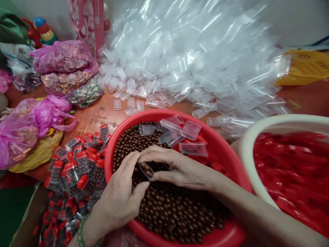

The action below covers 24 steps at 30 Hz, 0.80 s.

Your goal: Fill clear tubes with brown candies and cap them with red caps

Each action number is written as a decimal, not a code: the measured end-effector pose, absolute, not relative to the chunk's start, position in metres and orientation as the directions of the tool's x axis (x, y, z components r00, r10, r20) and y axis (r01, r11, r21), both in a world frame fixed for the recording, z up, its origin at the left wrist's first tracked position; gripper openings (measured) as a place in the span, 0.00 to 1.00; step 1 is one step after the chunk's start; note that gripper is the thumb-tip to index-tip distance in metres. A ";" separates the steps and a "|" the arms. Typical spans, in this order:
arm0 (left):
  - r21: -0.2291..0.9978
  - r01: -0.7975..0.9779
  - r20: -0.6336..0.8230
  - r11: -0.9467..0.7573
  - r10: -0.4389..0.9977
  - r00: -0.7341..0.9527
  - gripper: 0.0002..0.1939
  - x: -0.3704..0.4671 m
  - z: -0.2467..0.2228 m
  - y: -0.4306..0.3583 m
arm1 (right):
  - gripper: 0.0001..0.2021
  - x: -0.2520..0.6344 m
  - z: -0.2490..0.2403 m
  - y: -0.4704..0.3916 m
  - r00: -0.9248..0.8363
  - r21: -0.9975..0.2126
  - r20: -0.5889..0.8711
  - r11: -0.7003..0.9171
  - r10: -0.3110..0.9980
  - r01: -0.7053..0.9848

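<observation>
My right hand [180, 168] grips a small clear plastic container [147, 170] between thumb and fingers. Its oval mouth faces up towards me, with brown balls inside. Cupped close on its left, my left hand [122, 192] has thumb and fingers apart; nothing shows in its grasp. Its fingertips meet the right hand's fingers above the container. Both hands are over a red basin [177, 113] holding many shiny brown balls [174, 212]. More clear containers [194, 148] lie on the balls at the basin's far side, beside red caps [217, 166].
A large heap of clear containers [180, 61] covers the table's back. Red-capped filled containers [82, 163] pile up left of the basin. Right, a cream tub [246, 147] holds red caps [290, 178]. Pink bags [64, 56] and a yellow basket [305, 67] stand farther off.
</observation>
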<state>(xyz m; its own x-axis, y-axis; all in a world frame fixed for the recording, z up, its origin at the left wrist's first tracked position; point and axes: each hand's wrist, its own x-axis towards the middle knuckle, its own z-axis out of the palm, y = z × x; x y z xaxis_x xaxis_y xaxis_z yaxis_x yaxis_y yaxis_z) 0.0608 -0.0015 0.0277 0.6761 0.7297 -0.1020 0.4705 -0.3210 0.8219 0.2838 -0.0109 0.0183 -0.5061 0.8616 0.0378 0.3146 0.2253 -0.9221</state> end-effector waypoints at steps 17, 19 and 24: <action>0.984 0.174 -0.148 0.049 0.768 0.623 0.12 0.080 0.031 -0.011 | 0.07 0.284 0.037 -0.044 -0.397 -0.832 0.024 0.238 0.918 0.501; 0.975 0.197 -0.206 0.102 0.744 0.636 0.11 0.081 0.032 -0.014 | 0.06 0.285 0.043 -0.049 -0.337 -0.798 0.080 0.263 0.938 0.542; 0.950 0.165 -0.304 0.265 0.665 0.683 0.07 0.084 0.035 -0.016 | 0.18 0.279 0.049 -0.055 -0.454 -0.805 0.196 0.407 0.869 0.432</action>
<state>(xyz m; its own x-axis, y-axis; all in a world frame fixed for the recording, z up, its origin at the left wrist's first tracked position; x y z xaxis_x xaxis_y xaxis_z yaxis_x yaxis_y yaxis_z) 0.0843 -0.0158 0.0352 0.6827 0.6647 -0.3035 0.1649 0.2645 0.9502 0.2791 -0.0552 0.0490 -0.4535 0.8693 0.1964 0.4321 0.4072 -0.8047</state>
